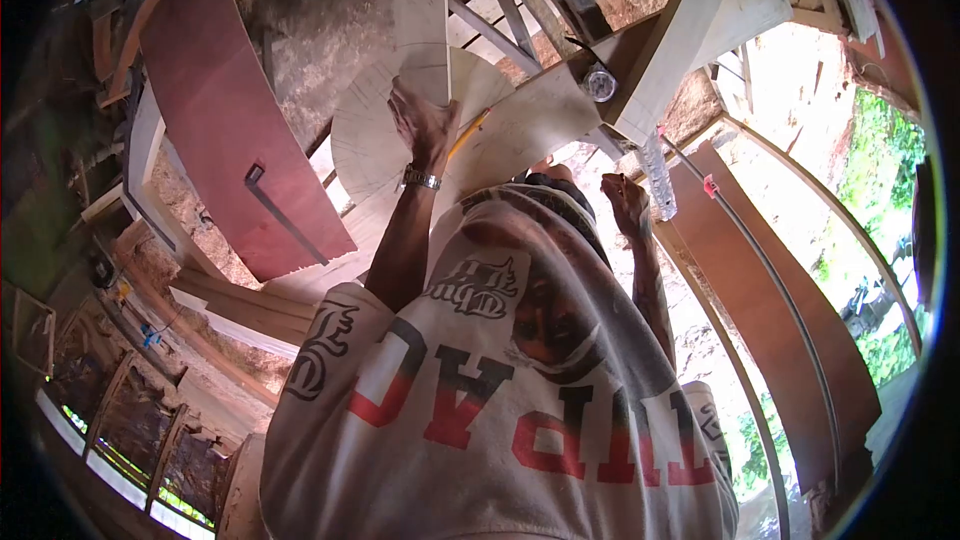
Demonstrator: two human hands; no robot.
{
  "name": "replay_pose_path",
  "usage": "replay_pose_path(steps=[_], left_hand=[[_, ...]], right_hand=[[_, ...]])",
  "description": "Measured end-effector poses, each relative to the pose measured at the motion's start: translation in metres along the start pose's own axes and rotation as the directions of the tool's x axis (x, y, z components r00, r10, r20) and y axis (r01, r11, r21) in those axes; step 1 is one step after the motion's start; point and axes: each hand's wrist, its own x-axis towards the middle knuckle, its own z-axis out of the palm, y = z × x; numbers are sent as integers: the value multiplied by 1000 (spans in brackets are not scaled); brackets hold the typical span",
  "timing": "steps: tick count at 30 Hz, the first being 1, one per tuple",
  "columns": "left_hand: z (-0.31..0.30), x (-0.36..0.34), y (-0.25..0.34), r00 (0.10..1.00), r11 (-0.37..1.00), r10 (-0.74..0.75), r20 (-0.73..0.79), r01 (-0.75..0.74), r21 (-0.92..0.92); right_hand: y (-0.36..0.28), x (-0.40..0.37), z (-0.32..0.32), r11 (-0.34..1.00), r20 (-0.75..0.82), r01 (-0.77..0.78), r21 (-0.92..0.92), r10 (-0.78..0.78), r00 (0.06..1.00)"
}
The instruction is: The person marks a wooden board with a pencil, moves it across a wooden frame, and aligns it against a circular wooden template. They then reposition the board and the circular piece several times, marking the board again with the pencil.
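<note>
My left hand [425,120], with a metal watch at the wrist, is closed on the near end of a long pale board [420,0]. Beneath it lies a round pale wooden piece [360,105] with pencil lines. A yellow pencil [468,135] rests just right of that hand. On the right, my right hand [626,202] is held low beside my body with its fingers curled; whether anything is inside them is hidden. A shiny strip [657,178] is close to this hand.
At left stands a reddish-brown panel [235,120] with a dark metal square [285,212] on it. A clear round object [599,83] sits on crossed boards ahead. To the right are a brown panel [765,310] and a long metal bar clamp [790,305].
</note>
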Motion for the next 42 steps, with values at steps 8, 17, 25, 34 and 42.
replay_pose_path(steps=[8,17,25,34,42], left_hand=[[-4,0,9,991,999,49,-127,-46,25],[-10,0,16,995,999,-20,-97,24,39],[-7,-1,9,999,999,-40,-35,39,-10],[-3,-3,5,998,1000,-3,-56,3,10],[-7,-3,6,998,1000,12,-61,-13,-7]], right_hand=[[1,7,2,995,15,96,19,-97,995],[4,21,-4,1000,46,19,2,-19,999],[10,24,-3,999,105,39,19,-40,994],[-6,25,-6,998,128,58,-33,-53,990],[-2,23,-4,1000,150,-19,-2,19,988]])
